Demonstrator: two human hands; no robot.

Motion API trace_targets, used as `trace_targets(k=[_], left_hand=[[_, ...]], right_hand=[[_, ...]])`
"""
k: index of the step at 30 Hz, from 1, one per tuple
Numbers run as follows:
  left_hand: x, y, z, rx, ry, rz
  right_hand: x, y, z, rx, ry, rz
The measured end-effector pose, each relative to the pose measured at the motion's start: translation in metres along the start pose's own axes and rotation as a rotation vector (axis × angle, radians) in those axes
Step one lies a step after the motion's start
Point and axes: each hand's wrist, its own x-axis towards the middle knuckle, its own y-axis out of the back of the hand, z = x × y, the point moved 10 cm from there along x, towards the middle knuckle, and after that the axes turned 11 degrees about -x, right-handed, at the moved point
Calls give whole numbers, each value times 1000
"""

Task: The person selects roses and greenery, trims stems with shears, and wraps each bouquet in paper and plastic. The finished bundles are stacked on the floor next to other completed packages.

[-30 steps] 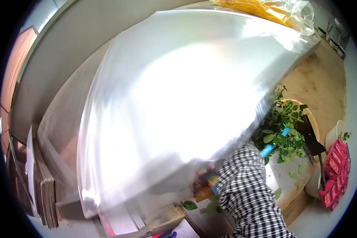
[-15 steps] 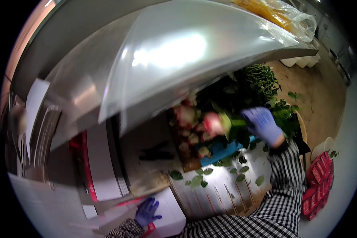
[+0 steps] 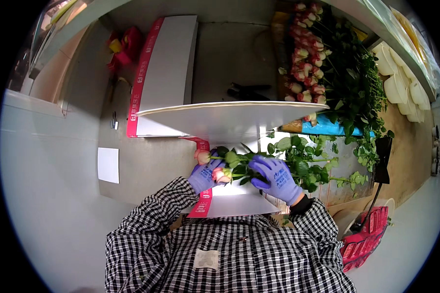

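Two pink-and-white roses with leafy green stems lie between the raised flaps of a white sheet with a red printed border. My left hand, in a purple glove, is closed at the rose heads; its fingertips are partly hidden by the blooms and leaves. Gloved the same way, my right hand curls its fingers and thumb round the stems. The leafy stem ends trail out to its right.
A row of pink-white roses lies at the far right on blue wrapping. White red-edged sheets are stacked at the far left. Black cutters lie behind the raised flap. A bucket with red packs stands at right.
My right hand has brought roses from the pile at the right to the white sheet in front of me. My left hand has moved onto them, and the sheet's flaps now stand raised.
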Motion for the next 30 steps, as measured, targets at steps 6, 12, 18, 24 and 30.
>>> trace_targets(k=[6,12,18,24,30], left_hand=[[-1,-5,21,-610,219,-253],[-13,28,64,20,21,-318],[-36,9,96,141,208,-397],[-38,12,81,-20,179,-272],[-54,46,56,-150,38,212]], right_hand=[[14,-99,-6,-91,56,-246],[3,-120,-36,-8,179,-489],[44,-94,-17,555,-22,-269],[53,-134,8,-116,124,-241],[24,-84,10,-143,112,-311]])
